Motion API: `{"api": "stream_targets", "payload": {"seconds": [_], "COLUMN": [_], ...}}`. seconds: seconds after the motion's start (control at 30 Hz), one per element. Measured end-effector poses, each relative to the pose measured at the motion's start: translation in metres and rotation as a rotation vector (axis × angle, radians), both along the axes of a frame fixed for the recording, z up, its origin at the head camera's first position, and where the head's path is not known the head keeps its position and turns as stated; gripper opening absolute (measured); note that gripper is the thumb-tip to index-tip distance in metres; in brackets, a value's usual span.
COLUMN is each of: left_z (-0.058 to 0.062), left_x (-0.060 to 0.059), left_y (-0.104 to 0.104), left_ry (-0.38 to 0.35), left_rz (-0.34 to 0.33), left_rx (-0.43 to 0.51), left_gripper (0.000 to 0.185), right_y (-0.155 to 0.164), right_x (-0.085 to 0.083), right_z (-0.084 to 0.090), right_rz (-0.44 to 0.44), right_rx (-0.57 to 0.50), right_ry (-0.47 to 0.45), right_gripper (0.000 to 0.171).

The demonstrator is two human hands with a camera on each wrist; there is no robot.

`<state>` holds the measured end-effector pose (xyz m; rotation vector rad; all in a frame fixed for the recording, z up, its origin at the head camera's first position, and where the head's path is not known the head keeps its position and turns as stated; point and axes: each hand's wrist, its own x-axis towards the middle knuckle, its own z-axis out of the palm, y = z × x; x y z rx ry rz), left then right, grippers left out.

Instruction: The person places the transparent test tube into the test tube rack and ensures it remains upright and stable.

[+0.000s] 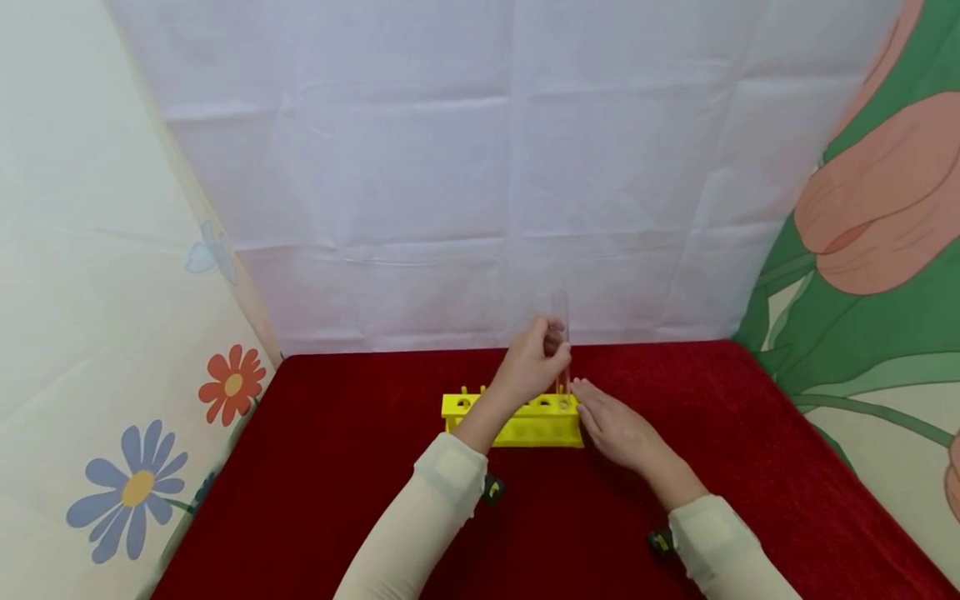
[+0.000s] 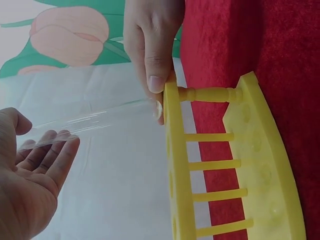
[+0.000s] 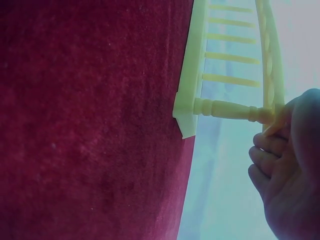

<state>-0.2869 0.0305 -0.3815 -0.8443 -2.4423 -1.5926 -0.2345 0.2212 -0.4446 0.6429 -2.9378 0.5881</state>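
A clear glass test tube (image 1: pixel 562 308) stands nearly upright over the right end of a yellow test tube rack (image 1: pixel 540 432). My left hand (image 1: pixel 536 358) holds the tube's upper part between thumb and fingers, as the left wrist view shows. The tube's rounded bottom (image 2: pixel 158 110) is right at the end hole of the rack's top plate (image 2: pixel 175 150). My right hand (image 1: pixel 618 425) grips the right end of that top plate, its thumb (image 2: pixel 156 82) against the plate's edge. In the right wrist view the fingers (image 3: pixel 265 160) curl in beside the rack's turned end post (image 3: pixel 230 110).
Dark red cloth (image 1: pixel 337 467) covers the table under the rack. A white sheet (image 1: pixel 405 183) hangs behind, with flower-printed panels on both sides. Small black devices (image 1: pixel 492 489) show at both wrists, beside pale sleeves (image 1: pixel 405 533).
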Motion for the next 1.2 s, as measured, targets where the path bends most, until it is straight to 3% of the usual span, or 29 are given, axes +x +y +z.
{"api": "stream_targets", "payload": {"seconds": [0.63,1.2], "left_z": [-0.008,-0.014], "left_x": [-0.001,-0.003], "left_y": [0.005,0.004], "left_ry": [0.025,0.035], "left_rz": [-0.004,-0.052], "left_rx": [-0.014,-0.030], "left_gripper": [0.031,0.027], "right_y": [-0.001,0.001], "right_x": [0.003,0.000], "right_z": [0.000,-0.004], "right_rz": [0.014,0.000], "right_rx": [-0.028,-0.007], "right_ry": [0.019,0.016], "right_gripper": [0.047,0.048]}}
